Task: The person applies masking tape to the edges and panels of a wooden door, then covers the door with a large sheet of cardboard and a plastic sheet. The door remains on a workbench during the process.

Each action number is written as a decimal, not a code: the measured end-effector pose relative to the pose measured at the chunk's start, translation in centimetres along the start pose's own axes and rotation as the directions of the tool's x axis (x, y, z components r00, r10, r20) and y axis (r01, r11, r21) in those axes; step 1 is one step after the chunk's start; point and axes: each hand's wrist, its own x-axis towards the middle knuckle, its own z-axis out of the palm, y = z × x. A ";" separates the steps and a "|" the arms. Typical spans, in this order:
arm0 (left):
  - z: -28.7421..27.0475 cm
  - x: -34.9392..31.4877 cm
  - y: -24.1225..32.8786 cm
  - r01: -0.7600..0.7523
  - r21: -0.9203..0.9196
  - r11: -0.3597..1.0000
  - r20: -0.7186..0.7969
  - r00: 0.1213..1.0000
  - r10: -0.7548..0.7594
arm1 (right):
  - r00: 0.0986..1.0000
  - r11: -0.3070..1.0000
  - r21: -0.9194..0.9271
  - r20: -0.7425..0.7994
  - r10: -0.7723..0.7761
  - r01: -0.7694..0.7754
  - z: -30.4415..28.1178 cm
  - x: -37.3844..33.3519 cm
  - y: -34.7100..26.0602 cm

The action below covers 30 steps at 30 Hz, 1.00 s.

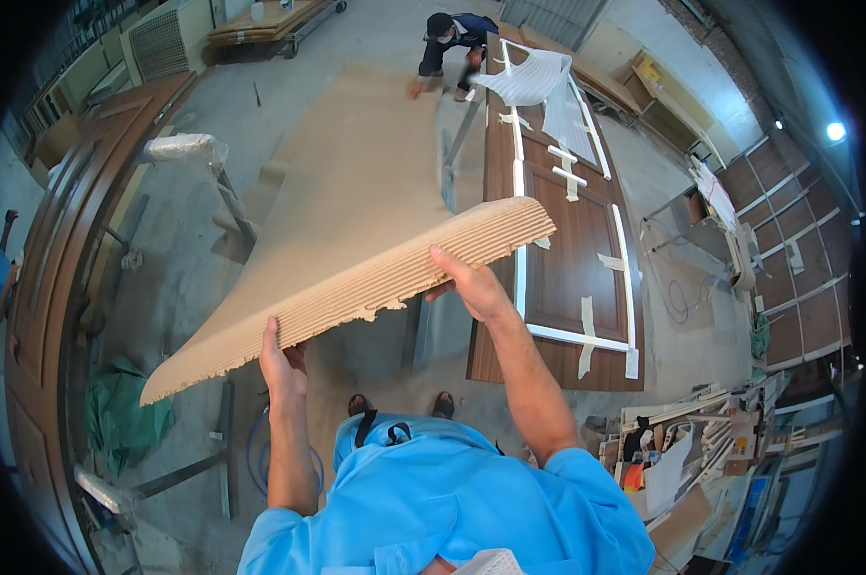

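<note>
A long sheet of brown corrugated cardboard (346,182) stretches from my hands toward the far end of the room. Its near edge is ragged and folded over, so the ridged side shows. My left hand (284,364) grips this edge left of the middle, thumb on top and fingers underneath. Farther right, my right hand (471,287) pinches the same edge in the same way. At the sheet's far end a co-worker (457,38) in dark clothes and a cap bends down, one hand at its corner. Just right of the sheet lies a brown panelled door (567,287).
White edge strips, tape and a white foam sheet (524,77) lie on the right door. Another brown door (88,192) stands along the left, beside a metal stand with a wrapped arm (184,149). A green cloth (126,417) sits low left; piled offcuts (687,431) lie low right.
</note>
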 end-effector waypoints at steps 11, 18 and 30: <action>-4.1 3.0 -4.0 0.179 -0.060 0.982 -0.119 0.976 -0.185 | 0.991 0.990 0.051 -0.036 0.131 -0.129 1.1 -1.4 6.3; -1.1 3.7 -4.1 0.303 0.053 0.951 0.077 0.949 -0.307 | 0.998 0.984 0.172 -0.035 0.045 -0.038 3.6 -2.1 9.6; -2.6 1.3 -9.1 0.381 -0.075 0.922 0.049 0.924 -0.378 | 0.988 0.962 0.252 -0.078 0.130 -0.107 4.7 -8.1 14.4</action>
